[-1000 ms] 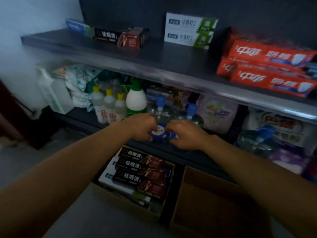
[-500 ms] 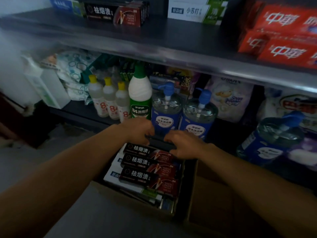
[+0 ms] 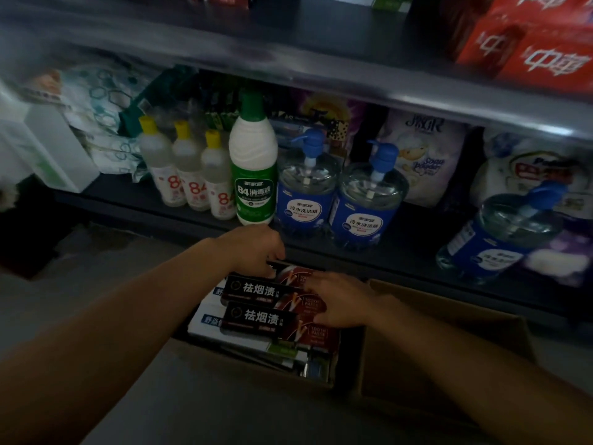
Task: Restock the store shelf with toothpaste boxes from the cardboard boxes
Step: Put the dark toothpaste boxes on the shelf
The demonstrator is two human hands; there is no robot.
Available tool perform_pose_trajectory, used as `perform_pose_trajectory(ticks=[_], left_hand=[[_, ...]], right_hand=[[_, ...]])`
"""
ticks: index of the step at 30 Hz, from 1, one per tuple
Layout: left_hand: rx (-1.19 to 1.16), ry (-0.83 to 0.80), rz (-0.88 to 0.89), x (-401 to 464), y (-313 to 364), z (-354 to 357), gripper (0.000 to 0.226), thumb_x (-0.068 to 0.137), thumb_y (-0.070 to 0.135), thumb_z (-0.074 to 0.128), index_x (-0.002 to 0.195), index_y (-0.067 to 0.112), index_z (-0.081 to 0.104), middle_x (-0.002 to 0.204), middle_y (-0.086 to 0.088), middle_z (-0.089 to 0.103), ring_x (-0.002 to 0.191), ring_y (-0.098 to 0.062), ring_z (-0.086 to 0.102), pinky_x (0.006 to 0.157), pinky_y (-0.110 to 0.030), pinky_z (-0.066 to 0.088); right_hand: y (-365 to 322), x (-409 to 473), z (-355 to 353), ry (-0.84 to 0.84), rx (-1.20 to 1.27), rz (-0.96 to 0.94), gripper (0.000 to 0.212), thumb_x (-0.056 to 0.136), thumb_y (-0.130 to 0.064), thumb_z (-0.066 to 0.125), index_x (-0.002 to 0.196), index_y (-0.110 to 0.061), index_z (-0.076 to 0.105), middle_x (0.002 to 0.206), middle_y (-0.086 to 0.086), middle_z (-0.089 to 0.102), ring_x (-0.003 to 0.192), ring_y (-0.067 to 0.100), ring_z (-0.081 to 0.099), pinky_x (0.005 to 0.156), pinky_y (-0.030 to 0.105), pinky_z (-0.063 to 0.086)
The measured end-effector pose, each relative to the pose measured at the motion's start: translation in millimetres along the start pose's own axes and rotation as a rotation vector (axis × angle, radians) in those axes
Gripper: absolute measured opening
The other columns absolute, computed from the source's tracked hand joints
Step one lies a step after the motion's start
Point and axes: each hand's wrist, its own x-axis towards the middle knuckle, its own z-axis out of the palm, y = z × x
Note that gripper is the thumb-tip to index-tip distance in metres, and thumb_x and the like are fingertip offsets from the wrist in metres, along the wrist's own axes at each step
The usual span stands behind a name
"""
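Left hand (image 3: 253,248): fingers curled over the far end of the rearmost black-and-red toothpaste box (image 3: 290,272), grasping it.
Right hand (image 3: 340,303): fingers curled onto the red ends of 2 nearer black-and-red toothpaste boxes (image 3: 256,292); whether the grip closes on one I cannot tell.
Toothpaste boxes: stacked in the open brown cardboard box (image 3: 250,367) on the floor, below the dark lower shelf (image 3: 414,229).
Second cardboard box (image 3: 449,319): just right of the first.
Lower shelf: green-and-white disinfectant bottle (image 3: 255,165), 2 blue pump bottles (image 3: 340,200).

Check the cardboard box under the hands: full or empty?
Partly full: the cardboard box holds stacked black toothpaste boxes over white ones; how deep the stack goes cannot be told.
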Motion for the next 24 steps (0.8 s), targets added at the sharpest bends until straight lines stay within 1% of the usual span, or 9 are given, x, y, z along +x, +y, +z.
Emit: perform_pose_trajectory(ticks=[1, 4, 7, 9, 12, 15, 17, 20, 24], left_hand=[[-0.005, 0.003, 0.002, 0, 1, 0, 0.029, 0.083, 0.03, 0.069, 0.11, 0.018, 0.069, 0.105, -0.001, 0.068, 0.093, -0.017, 0.061, 0.08, -0.034, 0.053], [-0.029, 0.002, -0.005, -3, 8, 3, 0.035, 0.083, 0.031, 0.07, 0.116, 0.018, 0.068, 0.111, -0.001, 0.067, 0.098, -0.017, 0.061, 0.084, -0.033, 0.052], [-0.043, -0.004, -0.025, -10, 16, 6, 0.04, 0.083, 0.031, 0.071, 0.122, 0.02, 0.066, 0.117, 0.0, 0.066, 0.104, -0.016, 0.06, 0.087, -0.03, 0.049], [-0.053, 0.009, -0.043, -15, 20, 8, 0.04, 0.083, 0.031, 0.071, 0.121, 0.02, 0.066, 0.117, 0.0, 0.066, 0.104, -0.016, 0.06, 0.088, -0.03, 0.049], [-0.07, 0.023, -0.064, -23, 26, 15, 0.036, 0.084, 0.031, 0.07, 0.118, 0.02, 0.067, 0.115, 0.0, 0.067, 0.102, -0.016, 0.06, 0.083, -0.027, 0.048], [-0.055, -0.004, -0.09, -28, 31, 20, 0.041, 0.086, 0.031, 0.068, 0.125, 0.02, 0.063, 0.121, 0.001, 0.063, 0.108, -0.017, 0.057, 0.08, -0.023, 0.041], [-0.062, 0.004, -0.091, -29, 32, 19, 0.042, 0.085, 0.031, 0.069, 0.125, 0.019, 0.063, 0.121, 0.0, 0.063, 0.107, -0.017, 0.058, 0.083, -0.024, 0.044], [-0.073, 0.006, -0.092, -30, 29, 18, 0.04, 0.083, 0.031, 0.071, 0.121, 0.018, 0.066, 0.116, -0.001, 0.066, 0.101, -0.017, 0.061, 0.086, -0.03, 0.05], [-0.084, 0.009, -0.095, -29, 26, 18, 0.041, 0.082, 0.031, 0.073, 0.12, 0.02, 0.066, 0.113, 0.0, 0.067, 0.098, -0.015, 0.062, 0.086, -0.032, 0.051]], right_hand=[[-2, -3, 4, -0.003, -0.002, 0.002, 0.053, 0.084, -0.031, 0.067, 0.132, -0.02, 0.048, 0.135, 0.001, 0.049, 0.121, 0.016, 0.046, 0.095, 0.027, 0.038], [-7, -11, 19, -0.001, -0.012, 0.008, 0.055, 0.084, -0.036, 0.067, 0.132, -0.019, 0.047, 0.135, 0.002, 0.047, 0.12, 0.017, 0.045, 0.093, 0.025, 0.036], [-14, -15, 27, -0.004, -0.058, 0.004, 0.06, 0.085, -0.041, 0.065, 0.134, -0.017, 0.043, 0.136, 0.004, 0.043, 0.123, 0.019, 0.041, 0.097, 0.028, 0.034], [-16, -16, 32, 0.016, -0.081, 0.003, 0.062, 0.085, -0.043, 0.064, 0.135, -0.015, 0.041, 0.136, 0.005, 0.042, 0.123, 0.02, 0.04, 0.099, 0.03, 0.035], [-16, -17, 42, 0.028, -0.134, 0.018, 0.068, 0.084, -0.04, 0.064, 0.139, -0.012, 0.037, 0.138, 0.009, 0.039, 0.125, 0.023, 0.037, 0.1, 0.034, 0.037], [-17, -16, 51, 0.053, -0.165, 0.056, 0.068, 0.083, -0.033, 0.066, 0.14, -0.01, 0.035, 0.137, 0.011, 0.039, 0.126, 0.026, 0.037, 0.098, 0.036, 0.04], [-19, -16, 54, 0.067, -0.163, 0.078, 0.066, 0.083, -0.029, 0.067, 0.139, -0.01, 0.035, 0.136, 0.011, 0.039, 0.124, 0.026, 0.039, 0.096, 0.036, 0.042], [-19, -15, 57, 0.077, -0.172, 0.099, 0.066, 0.082, -0.024, 0.068, 0.138, -0.008, 0.037, 0.135, 0.012, 0.039, 0.123, 0.026, 0.039, 0.096, 0.036, 0.043], [-18, -16, 57, 0.094, -0.151, 0.113, 0.063, 0.083, -0.027, 0.068, 0.136, -0.009, 0.04, 0.135, 0.011, 0.039, 0.125, 0.026, 0.039, 0.099, 0.037, 0.042]])
